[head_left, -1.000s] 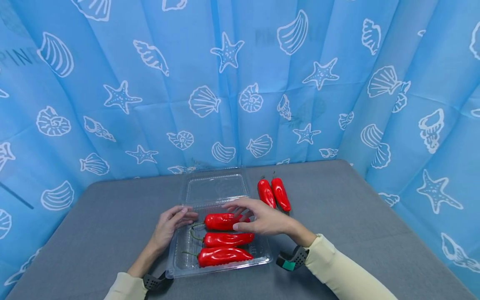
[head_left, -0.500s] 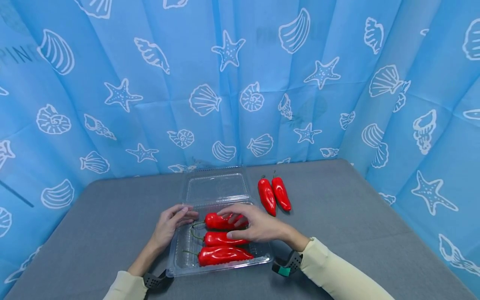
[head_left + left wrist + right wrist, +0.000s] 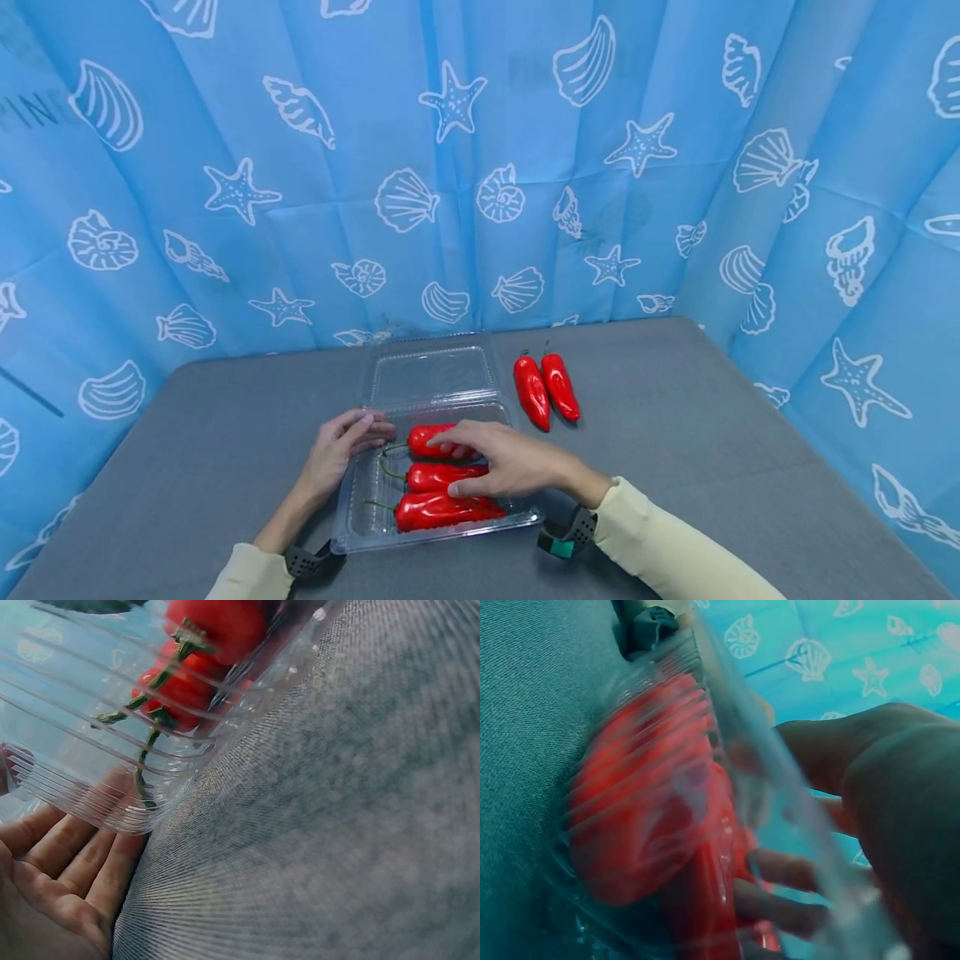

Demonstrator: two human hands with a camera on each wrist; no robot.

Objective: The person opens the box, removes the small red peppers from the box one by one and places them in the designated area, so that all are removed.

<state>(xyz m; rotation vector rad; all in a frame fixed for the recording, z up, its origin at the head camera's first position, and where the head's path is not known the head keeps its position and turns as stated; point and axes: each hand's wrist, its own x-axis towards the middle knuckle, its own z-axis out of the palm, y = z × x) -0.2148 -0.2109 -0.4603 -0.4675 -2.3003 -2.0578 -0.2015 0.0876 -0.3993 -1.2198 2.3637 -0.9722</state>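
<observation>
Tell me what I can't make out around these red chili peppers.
Head view: the tip of the farthest boxed chili pepper, hidden behind the right hand.
Left wrist view: part of the uppermost chili pepper, cut off by the top edge.
Left wrist view: what the dark green shape is, cut off by the top edge.
Right wrist view: whether the right fingers touch the peppers, blurred through the clear plastic container.

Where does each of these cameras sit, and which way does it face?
Head: worn on the head, looks forward and down at a clear box, red peppers and curtain; left grip (hand), right grip and sleeves show.
Left wrist: worn there, faces the box and tabletop; left grip shows.
Right wrist: worn there, faces the box and curtain; right grip shows.
Shared: both wrist views show peppers through the clear box.
</observation>
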